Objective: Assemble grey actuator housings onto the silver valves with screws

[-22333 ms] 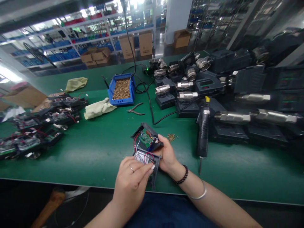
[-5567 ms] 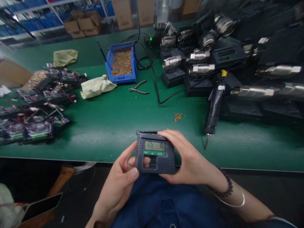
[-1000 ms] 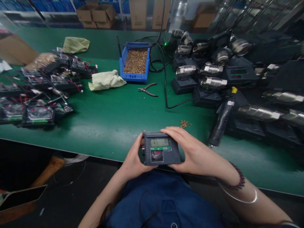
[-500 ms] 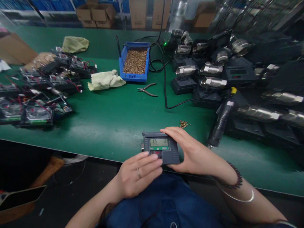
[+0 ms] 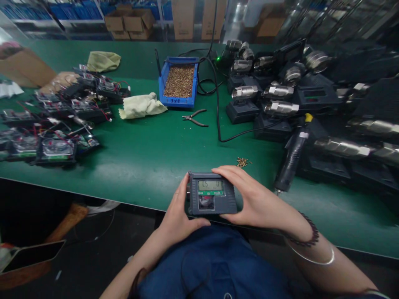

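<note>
A dark grey digital meter [image 5: 229, 203] with a lit LCD and a small window below it is held at the table's front edge. My right hand [image 5: 254, 197] grips its right side, fingers over the far edge and thumb at the near edge. Along the left side lie the fingers of my left hand [image 5: 177, 211], its thumb by the near left corner. A small heap of brass screws [image 5: 241, 162] lies just beyond my right fingers. To the right, a black electric screwdriver [image 5: 291, 160] rests with its tip toward me.
A blue bin [image 5: 178, 102] of brass screws stands at the back, cutting pliers [image 5: 196, 118] in front of it. Left are a pale cloth [image 5: 141, 106] and opened wired housings [image 5: 57, 149]. Housings with metal fittings [image 5: 280, 108] crowd the right. A black cable [image 5: 218, 128] crosses the table.
My left hand has moved from over the meter's lower front to its left side, uncovering the small window. My right hand keeps its grip. The view has shifted slightly.
</note>
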`<state>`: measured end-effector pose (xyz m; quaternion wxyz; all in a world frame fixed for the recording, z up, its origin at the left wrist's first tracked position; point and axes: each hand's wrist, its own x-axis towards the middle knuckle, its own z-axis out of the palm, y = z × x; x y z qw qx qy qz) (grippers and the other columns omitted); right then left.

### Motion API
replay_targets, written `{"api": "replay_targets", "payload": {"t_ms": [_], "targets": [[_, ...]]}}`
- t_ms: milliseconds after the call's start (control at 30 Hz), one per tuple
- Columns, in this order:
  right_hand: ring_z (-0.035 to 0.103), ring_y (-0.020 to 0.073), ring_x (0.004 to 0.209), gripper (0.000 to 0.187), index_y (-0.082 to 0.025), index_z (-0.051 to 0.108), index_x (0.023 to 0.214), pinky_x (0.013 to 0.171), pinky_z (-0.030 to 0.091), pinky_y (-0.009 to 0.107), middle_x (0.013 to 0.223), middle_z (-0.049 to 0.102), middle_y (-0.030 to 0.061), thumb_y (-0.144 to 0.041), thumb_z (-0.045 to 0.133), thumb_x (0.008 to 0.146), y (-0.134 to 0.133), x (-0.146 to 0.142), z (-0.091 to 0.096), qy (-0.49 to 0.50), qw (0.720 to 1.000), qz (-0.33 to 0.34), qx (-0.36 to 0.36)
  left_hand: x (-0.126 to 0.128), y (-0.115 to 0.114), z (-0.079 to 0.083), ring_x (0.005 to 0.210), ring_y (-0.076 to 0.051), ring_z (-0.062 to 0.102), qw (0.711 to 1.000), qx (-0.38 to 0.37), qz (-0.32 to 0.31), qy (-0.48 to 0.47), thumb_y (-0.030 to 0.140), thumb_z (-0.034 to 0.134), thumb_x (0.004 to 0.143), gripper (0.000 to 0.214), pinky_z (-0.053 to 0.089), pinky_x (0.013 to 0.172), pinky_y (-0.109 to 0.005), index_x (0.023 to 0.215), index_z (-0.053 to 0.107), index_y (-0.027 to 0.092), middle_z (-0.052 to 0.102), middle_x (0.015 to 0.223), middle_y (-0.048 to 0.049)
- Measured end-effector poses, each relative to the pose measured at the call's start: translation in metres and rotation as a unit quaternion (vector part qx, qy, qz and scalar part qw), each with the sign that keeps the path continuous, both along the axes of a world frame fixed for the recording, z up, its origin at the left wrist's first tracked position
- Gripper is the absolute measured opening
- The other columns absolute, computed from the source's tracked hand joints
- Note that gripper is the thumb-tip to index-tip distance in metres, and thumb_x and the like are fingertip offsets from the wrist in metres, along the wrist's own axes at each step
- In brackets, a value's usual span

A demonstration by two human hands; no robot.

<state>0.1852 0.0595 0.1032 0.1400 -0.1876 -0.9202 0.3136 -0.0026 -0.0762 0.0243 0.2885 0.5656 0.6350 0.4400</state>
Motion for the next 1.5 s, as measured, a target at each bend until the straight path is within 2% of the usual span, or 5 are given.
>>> {"api": "replay_targets", "payload": {"t_ms": [500,800,967,1133,1500], "targets": [[0.051,0.0288,0.123,0.078,-0.018,0.033,0.139,0.105,0.045,0.046,0.133,0.051,0.0151,-0.025,0.07,0.07,0.008,-0.004,-0.001,-0.021,1.0,-0.005,0.001,0.004,0.022,0.004,0.133,-0.033,0.046,0.98,-0.084,-0.009,-0.18,0.026,0.08,0.065,0.107,0.038,0.109,-0.048,0.152,0.019,0.017,0.052,0.141,-0.0154],[0.046,0.0298,0.13,0.076,-0.018,0.033,0.14,0.109,0.043,0.048,0.136,0.049,0.0176,-0.021,0.069,0.073,-0.015,0.003,0.001,-0.032,0.999,-0.025,0.033,0.0,0.01,0.044,0.117,-0.031,0.056,0.958,-0.188,0.018,-0.216,0.043,0.055,0.081,0.072,0.047,0.098,-0.047,0.145,0.037,0.015,0.055,0.135,-0.0151],[0.036,0.0334,0.14,0.093,-0.026,0.025,0.146,0.105,0.045,0.051,0.153,0.029,0.0168,-0.037,0.076,0.069,-0.024,0.013,-0.013,0.017,0.981,-0.096,-0.169,0.006,0.012,0.037,0.113,-0.03,0.058,0.962,-0.171,0.014,-0.212,0.039,0.061,0.073,0.071,0.051,0.094,-0.045,0.137,0.044,0.014,0.054,0.131,-0.0152],[0.064,0.026,0.11,0.071,-0.019,0.043,0.131,0.09,0.056,0.042,0.126,0.06,0.0139,-0.029,0.074,0.068,-0.034,0.01,-0.028,0.028,0.92,-0.125,-0.369,0.006,-0.008,0.027,0.122,-0.03,0.053,0.984,-0.091,-0.024,-0.154,0.033,0.064,0.071,0.066,0.047,0.1,-0.043,0.133,0.047,0.017,0.053,0.13,-0.0141],[0.063,0.0264,0.11,0.054,-0.019,0.048,0.118,0.091,0.055,0.044,0.114,0.064,0.0148,-0.003,0.054,0.066,-0.03,-0.016,-0.062,0.168,0.984,-0.062,-0.008,-0.017,0.01,0.014,0.102,-0.024,0.061,0.974,0.14,-0.027,0.176,0.008,0.061,0.075,0.049,0.053,0.089,-0.04,0.121,0.052,0.022,0.062,0.109,-0.0091]]}}
